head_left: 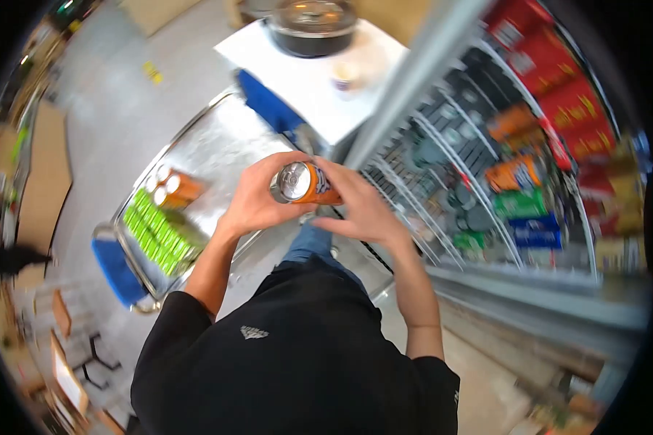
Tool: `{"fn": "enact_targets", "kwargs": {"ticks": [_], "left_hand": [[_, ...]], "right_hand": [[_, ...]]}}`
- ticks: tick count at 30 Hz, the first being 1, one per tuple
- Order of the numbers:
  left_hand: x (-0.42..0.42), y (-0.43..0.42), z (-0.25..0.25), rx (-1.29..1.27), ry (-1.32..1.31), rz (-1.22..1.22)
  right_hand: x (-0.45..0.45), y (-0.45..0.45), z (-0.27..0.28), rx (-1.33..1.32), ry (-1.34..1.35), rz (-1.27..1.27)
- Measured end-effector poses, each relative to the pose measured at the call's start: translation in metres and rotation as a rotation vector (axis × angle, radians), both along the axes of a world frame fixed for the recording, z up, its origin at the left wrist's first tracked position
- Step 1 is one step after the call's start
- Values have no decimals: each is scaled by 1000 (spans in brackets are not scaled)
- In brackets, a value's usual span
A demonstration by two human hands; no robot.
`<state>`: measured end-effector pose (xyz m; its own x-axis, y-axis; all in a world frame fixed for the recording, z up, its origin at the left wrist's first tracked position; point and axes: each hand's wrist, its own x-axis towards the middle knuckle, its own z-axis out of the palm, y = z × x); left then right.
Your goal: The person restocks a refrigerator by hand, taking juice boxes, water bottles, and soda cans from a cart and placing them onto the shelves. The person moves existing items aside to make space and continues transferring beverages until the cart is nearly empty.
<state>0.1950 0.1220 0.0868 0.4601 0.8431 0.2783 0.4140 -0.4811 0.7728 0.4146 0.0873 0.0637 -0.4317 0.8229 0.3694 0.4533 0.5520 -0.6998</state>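
Observation:
In front of my chest, between both hands, is an orange drink can (321, 190), tilted so that its silver top faces me. My left hand (263, 194) curves around the can's top end. From the other side, my right hand (361, 201) grips its orange body, fingers over the upper side and thumb below. To the left, a metal cart (228, 134) carries several orange cans (181, 190) and a block of bright green cans (159, 230). On my right is a wire-shelved fridge (453, 119) holding orange cans (514, 174), green cans (521, 204) and blue cans (537, 232).
Ahead stands a white table (297, 76) bearing a lidded dark pot (313, 29) and a small cup (345, 76). Red boxes (559, 80) fill the fridge's far side. Blue cart ends (120, 270) stick out at left. A blurred person (14, 257) is at far left.

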Motion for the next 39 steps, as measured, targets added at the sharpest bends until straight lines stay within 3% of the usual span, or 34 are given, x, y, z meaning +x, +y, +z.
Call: {"fn": "enact_targets", "kwargs": {"ticks": [5,7,8,9,12,14,18,21,25,28,29,31,33,34,36,39], "left_hand": [[49,8,14,6,-408,-144],[33,22,12,96,-242,-123],[20,30,8,140,-159,-107],[10,34,0,77,-145,-66],[-28,53,-37,-143,-86,124],[-60,60,-57,-127,49,192],[-118,71,-101,-15,226,377],[-165,80,-146,-29,177,507],[-213,83,-191,-39,181,804],[-234,81,-228,83,760,988],[-228,77,-221,-53,821,941],[-241,72,-251,63,949,884],[-241,66,-255,147,1012,850],[-250,66,-260,202,905,815],[-266,65,-266,304,682,742],[-271,59,-261,263,690,749]], "right_hand": [[39,-6,18,129,97,-506],[75,-1,24,110,291,-744],[94,5,27,74,528,-782],[112,15,27,170,612,-871],[173,45,12,341,375,-1169],[193,59,9,352,273,-1302],[214,82,-6,340,402,-1357],[209,90,-10,353,341,-1370],[194,80,-17,383,667,-1166],[144,53,-22,379,689,-1302],[134,46,-25,399,588,-1279],[121,38,-33,432,392,-1228],[133,39,-20,205,222,-1073],[140,42,-15,93,140,-995],[156,55,-19,122,13,-1053],[182,66,-21,22,-171,-1105]]}}
